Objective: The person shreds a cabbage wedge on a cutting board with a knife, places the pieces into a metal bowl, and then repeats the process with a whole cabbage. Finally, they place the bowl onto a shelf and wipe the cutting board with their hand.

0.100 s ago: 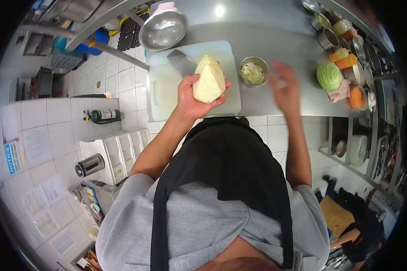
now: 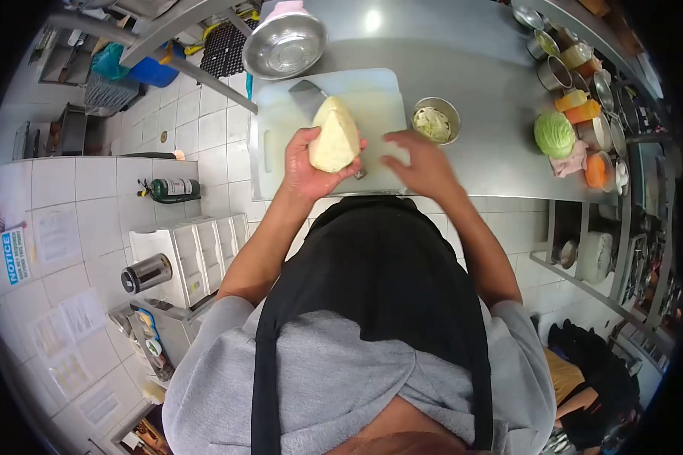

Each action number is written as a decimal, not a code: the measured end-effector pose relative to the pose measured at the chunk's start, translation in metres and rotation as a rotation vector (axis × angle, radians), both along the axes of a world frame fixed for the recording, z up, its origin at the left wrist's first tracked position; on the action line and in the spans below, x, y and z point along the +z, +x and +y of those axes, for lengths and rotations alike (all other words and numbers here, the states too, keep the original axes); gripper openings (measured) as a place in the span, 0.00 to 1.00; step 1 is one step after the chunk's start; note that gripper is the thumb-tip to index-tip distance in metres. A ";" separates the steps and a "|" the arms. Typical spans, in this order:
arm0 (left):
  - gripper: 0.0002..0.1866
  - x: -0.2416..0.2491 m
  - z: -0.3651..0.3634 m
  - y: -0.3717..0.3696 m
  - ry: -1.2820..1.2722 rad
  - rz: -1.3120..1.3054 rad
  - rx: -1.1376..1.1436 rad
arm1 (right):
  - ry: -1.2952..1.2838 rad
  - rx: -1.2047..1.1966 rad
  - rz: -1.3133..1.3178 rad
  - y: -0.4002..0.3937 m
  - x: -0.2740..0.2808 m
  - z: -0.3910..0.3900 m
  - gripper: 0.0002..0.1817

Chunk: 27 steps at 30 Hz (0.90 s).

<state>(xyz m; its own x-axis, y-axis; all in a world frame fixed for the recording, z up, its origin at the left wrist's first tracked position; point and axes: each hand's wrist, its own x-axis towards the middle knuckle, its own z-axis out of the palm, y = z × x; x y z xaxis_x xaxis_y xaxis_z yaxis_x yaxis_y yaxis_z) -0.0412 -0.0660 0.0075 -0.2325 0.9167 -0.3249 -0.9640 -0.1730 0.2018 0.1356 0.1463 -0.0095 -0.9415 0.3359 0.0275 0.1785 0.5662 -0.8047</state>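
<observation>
My left hand [image 2: 305,165] is wrapped round a pale yellow cut piece of cabbage [image 2: 335,136], held above the white cutting board [image 2: 281,152]. Behind the piece, a wide knife blade [image 2: 308,96] shows on the board. Over the board's right edge, my right hand [image 2: 419,163] hangs with thumb and fingers apart and nothing between them, slightly blurred. Just beyond it stands a round metal container [image 2: 436,120] with pale cut pieces inside.
A metal bowl [image 2: 284,45] sits at the board's back left corner. On the right of the steel table [image 2: 493,98] are a green cabbage [image 2: 554,135], a pink cloth [image 2: 569,159], orange bottles [image 2: 582,112] and pots. Another person [image 2: 596,379] is at the lower right.
My right hand has moved left, from beside the metal container to the board's right edge. My left hand and the cabbage piece have shifted slightly left in the view.
</observation>
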 end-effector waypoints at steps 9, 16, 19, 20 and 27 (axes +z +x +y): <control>0.33 -0.050 -0.082 -0.043 -0.666 0.806 -0.082 | 0.401 0.121 -0.291 -0.105 -0.089 -0.076 0.32; 0.34 -0.072 -0.057 -0.045 -0.619 1.856 -0.068 | 0.255 -0.074 -0.212 -0.065 -0.051 -0.056 0.25; 0.37 -0.091 -0.040 -0.052 -0.457 2.148 -0.120 | 0.049 -0.194 -0.280 -0.021 -0.026 -0.045 0.25; 0.40 -0.101 -0.038 -0.054 -0.363 2.279 -0.208 | 0.042 -0.198 -0.294 -0.006 -0.026 -0.041 0.25; 0.44 -0.078 -0.080 -0.052 -0.558 2.127 0.012 | 0.126 -0.155 -0.432 0.043 -0.044 -0.028 0.23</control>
